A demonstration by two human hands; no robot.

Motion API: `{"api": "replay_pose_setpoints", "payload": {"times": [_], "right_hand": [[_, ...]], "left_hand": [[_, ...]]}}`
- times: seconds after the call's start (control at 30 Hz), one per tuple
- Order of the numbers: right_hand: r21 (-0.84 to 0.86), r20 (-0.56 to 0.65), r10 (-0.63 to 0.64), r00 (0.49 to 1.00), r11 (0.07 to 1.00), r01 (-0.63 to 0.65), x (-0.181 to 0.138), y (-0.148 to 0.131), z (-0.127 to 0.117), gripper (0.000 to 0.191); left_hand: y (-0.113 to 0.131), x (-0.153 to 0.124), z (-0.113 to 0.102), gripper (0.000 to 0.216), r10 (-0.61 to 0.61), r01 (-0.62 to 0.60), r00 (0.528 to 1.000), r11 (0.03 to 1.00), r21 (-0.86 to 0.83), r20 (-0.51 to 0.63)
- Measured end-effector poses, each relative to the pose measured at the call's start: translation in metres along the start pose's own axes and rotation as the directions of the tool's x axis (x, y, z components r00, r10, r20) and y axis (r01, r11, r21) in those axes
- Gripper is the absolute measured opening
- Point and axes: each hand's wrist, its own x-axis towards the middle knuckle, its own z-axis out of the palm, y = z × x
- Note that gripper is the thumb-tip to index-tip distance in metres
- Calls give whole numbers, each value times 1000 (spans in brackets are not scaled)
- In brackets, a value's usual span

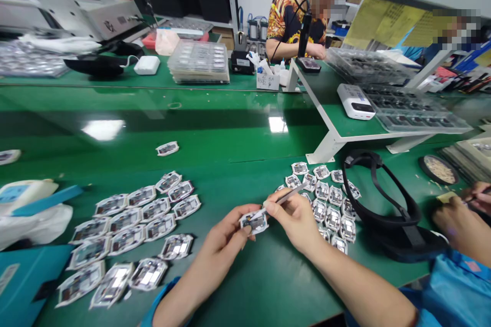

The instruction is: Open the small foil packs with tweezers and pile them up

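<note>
My left hand (224, 237) pinches a small white-edged circuit part (253, 221) over the green bench. My right hand (293, 219) is closed on thin metal tweezers (287, 195) whose tip rests at the part's right edge. Several parts of the same kind lie in rows to the left (130, 235). Another cluster of them lies just right of my right hand (330, 199). A single part lies alone farther back (168, 148).
A black headband-like device (383, 204) lies to the right. A white raised shelf (337, 135) carries trays and a white device (356, 102). A co-worker's hands (460, 214) work at far right. Another person sits across the bench. A blue box (23, 281) sits bottom left.
</note>
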Motion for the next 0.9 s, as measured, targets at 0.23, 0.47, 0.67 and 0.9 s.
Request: {"api": "replay_pose_setpoints", "payload": {"times": [0.23, 0.47, 0.67, 0.9], "right_hand": [[-72, 49, -40, 998, 996, 43, 0, -2, -2, 12], [-167, 14, -87, 996, 982, 88, -4, -4, 0, 11], [-97, -19, -55, 998, 994, 53, -4, 0, 3, 12], [-70, 12, -39, 999, 997, 40, -3, 1, 0, 11]], "left_hand": [[5, -1, 1, 30, -35, 33, 999, 998, -49, -35], [3, 1, 3, 29, -28, 26, 998, 998, -49, -52], [3, 1, 2, 28, -24, 22, 998, 999, -43, -52], [2, 0, -2, 30, 1, -3, 1000, 998, 67, 29]]}}
